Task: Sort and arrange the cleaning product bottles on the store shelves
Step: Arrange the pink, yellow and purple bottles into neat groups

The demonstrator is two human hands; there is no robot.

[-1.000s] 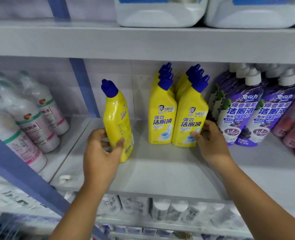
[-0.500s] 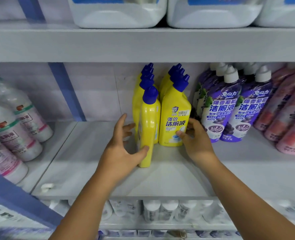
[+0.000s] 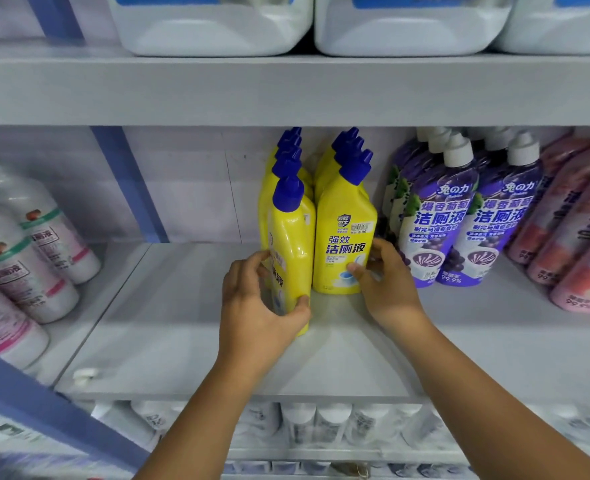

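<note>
A yellow bottle with a blue cap (image 3: 291,237) stands upright at the front of the left yellow row on the grey shelf (image 3: 182,323). My left hand (image 3: 259,313) grips its lower part, thumb on the right side. It is turned so its label faces left. Beside it stands the front yellow bottle of the right row (image 3: 345,233), label forward. My right hand (image 3: 388,287) holds that bottle's lower right side, thumb on its front. More yellow bottles line up behind both.
Purple bottles with white caps (image 3: 435,220) stand right of the yellow rows, then pink bottles (image 3: 570,244). White bottles (image 3: 27,258) fill the bay to the left, past a blue upright (image 3: 127,181). Large white jugs (image 3: 214,26) sit on the shelf above.
My left hand carried the loose yellow bottle from the left across the shelf and set it at the front of the left yellow row. My right hand stayed on the right front bottle.
</note>
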